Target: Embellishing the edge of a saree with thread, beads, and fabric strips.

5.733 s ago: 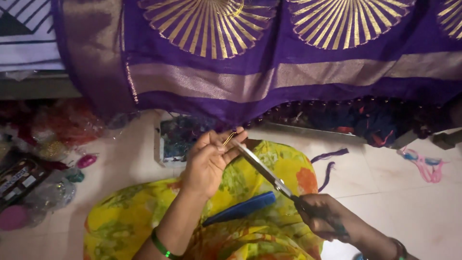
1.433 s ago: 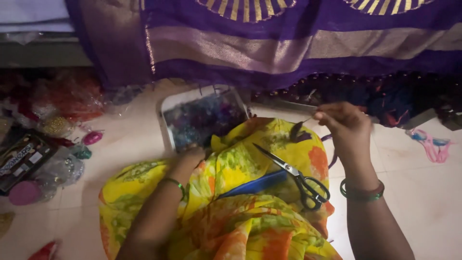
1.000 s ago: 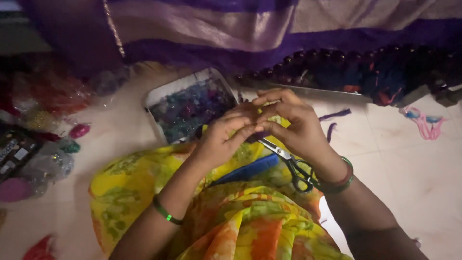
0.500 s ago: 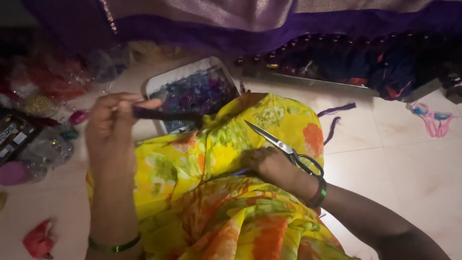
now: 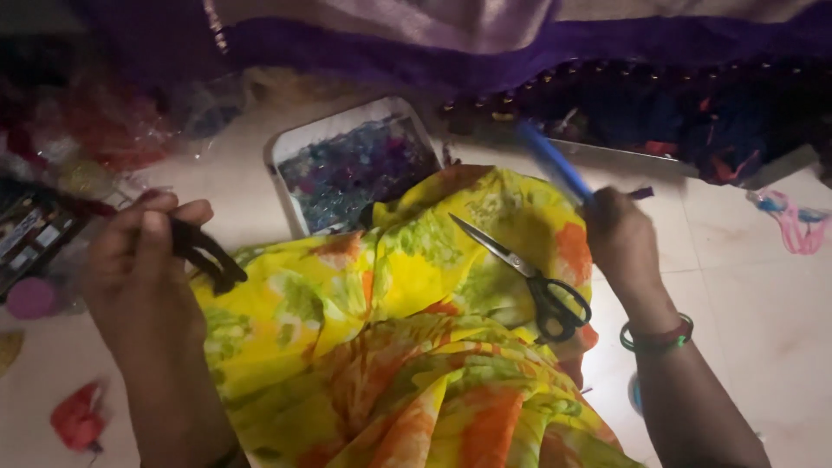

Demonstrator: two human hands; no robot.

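Blue plastic is what the right hand [image 5: 620, 247] has its grip wrapped around: a thin blue stick [image 5: 553, 161], fingers closed tight on its lower end, the rest poking up and away to the left toward the purple cloth [image 5: 520, 39] hanging at the top. So its long axis runs on a diagonal, low end in the fist, far end out over the floor near the tray. The left hand [image 5: 143, 260] is also closed, pinching something dark and blurry, a black loop-ish piece [image 5: 204, 256] that sticks out to the right of the fingers; can't really tell what it is. Between the two hands sits the yellow and orange fabric [image 5: 381, 347] over the lap, and lying on it are the scissors [image 5: 524, 282], untouched, blades shut and pointing up-left, black handles down-right. Those handles are just beside the right wrist, well apart from the left hand, so the right hand is clearly the nearer one. Beyond the fabric there's a white tray [image 5: 282, 165] of purple and blue bits on the floor, closer to the left hand's side. A pink thing [image 5: 793, 225] lies off on the tiles at far right, and some red clutter [image 5: 78, 416] is low at the left.
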